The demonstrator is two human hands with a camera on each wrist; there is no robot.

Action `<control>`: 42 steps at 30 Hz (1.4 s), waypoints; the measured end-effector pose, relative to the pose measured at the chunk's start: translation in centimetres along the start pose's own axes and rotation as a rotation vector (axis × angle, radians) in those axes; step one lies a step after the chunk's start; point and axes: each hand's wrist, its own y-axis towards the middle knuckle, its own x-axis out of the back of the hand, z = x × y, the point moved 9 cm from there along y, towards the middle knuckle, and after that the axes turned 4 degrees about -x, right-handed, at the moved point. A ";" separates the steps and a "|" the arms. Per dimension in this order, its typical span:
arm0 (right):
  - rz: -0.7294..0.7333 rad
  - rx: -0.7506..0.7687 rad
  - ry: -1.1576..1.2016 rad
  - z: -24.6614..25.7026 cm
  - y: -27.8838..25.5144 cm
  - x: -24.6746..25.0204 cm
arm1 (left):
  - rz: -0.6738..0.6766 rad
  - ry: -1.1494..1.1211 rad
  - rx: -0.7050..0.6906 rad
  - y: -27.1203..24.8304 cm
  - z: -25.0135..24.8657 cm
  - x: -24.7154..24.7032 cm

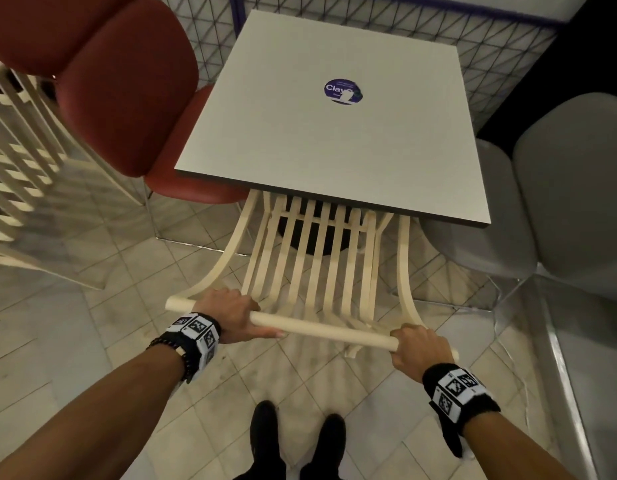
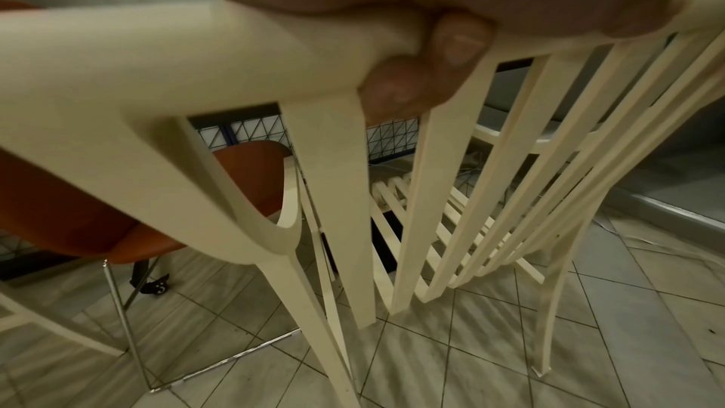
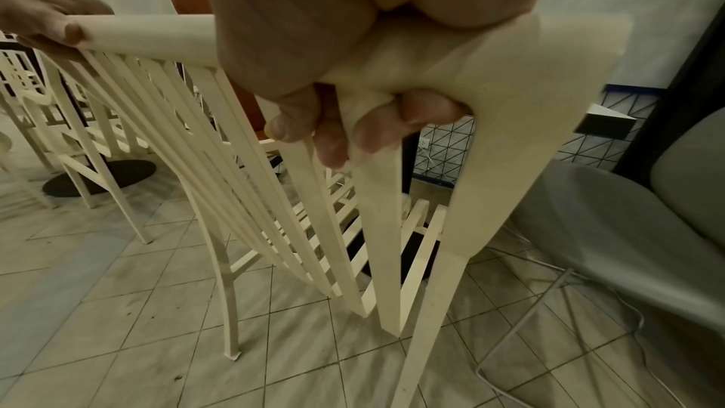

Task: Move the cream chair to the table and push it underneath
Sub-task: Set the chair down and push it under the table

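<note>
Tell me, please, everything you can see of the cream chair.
The cream chair looks like painted wood: a round top rail, a back of thin curved slats, curved side posts and slim legs on the tiled floor. Its slatted seat lies under the table edge; the back still stands clear, leaning toward the person. The left hand and right hand each grip the top rail near its ends, fingers curled beneath.

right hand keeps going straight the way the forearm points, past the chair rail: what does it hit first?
Probably the near edge of the table. The right hand grips the cream chair top rail, pointing toward the tabletop; the backrest slats lie between. Depth is unclear.
</note>
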 end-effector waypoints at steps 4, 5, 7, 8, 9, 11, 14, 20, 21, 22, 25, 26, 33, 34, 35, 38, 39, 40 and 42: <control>-0.019 0.003 -0.016 0.1 1.1 0.9 | -0.021 0.010 0.007 0.9 0.5 1.0; -0.028 -0.001 -0.015 0.0 1.5 1.3 | -0.027 0.009 0.008 1.2 0.6 1.4; -0.037 -0.012 -0.014 -0.3 2.3 1.8 | -0.040 0.000 0.006 1.9 0.5 2.0; -0.037 -0.014 -0.017 -0.5 2.6 2.0 | -0.043 -0.001 0.005 2.1 0.5 2.2; -0.034 -0.010 -0.024 -0.5 2.8 2.1 | -0.045 -0.002 0.007 2.2 0.5 2.3; -0.023 -0.003 -0.037 -0.7 2.8 2.0 | -0.051 0.001 0.020 2.2 0.4 2.2; -0.015 0.003 -0.044 -1.0 2.5 2.2 | -0.056 0.017 0.017 2.1 -0.2 2.1; -0.016 -0.028 -0.030 -1.4 2.4 2.8 | -0.044 -0.005 0.026 2.2 -0.6 2.0; -0.015 -0.033 -0.029 -1.4 2.3 2.8 | -0.040 -0.009 0.028 2.2 -0.6 2.0; -0.013 -0.037 -0.027 -1.3 2.3 2.8 | -0.036 -0.014 0.031 2.3 -0.5 1.9; -0.022 -0.038 -0.034 -1.4 2.2 2.9 | -0.027 -0.024 0.037 2.3 -0.5 1.8; -0.029 -0.034 -0.034 -1.4 2.1 2.9 | -0.025 -0.027 0.035 2.3 -0.5 1.7; -0.019 -0.045 -0.014 -1.1 1.7 3.1 | -0.017 -0.035 0.031 2.3 -0.3 1.4; -0.021 -0.044 -0.021 -1.0 1.7 3.1 | -0.020 -0.029 0.028 2.3 -0.3 1.5; -0.021 -0.048 -0.019 -1.0 1.7 3.0 | -0.020 -0.024 0.024 2.3 -0.3 1.5; -0.041 -0.082 0.003 -1.4 1.8 2.8 | -0.023 -0.024 0.014 2.4 -0.3 1.5; -0.067 -0.092 0.007 -1.5 1.8 2.7 | -0.028 -0.019 0.013 2.4 -0.2 1.5; -0.107 -0.100 0.011 -1.6 1.8 2.6 | -0.032 -0.015 0.018 2.3 -0.2 1.5; -0.199 -0.132 0.021 -1.6 1.5 2.3 | -0.047 -0.010 0.042 2.1 -0.2 1.4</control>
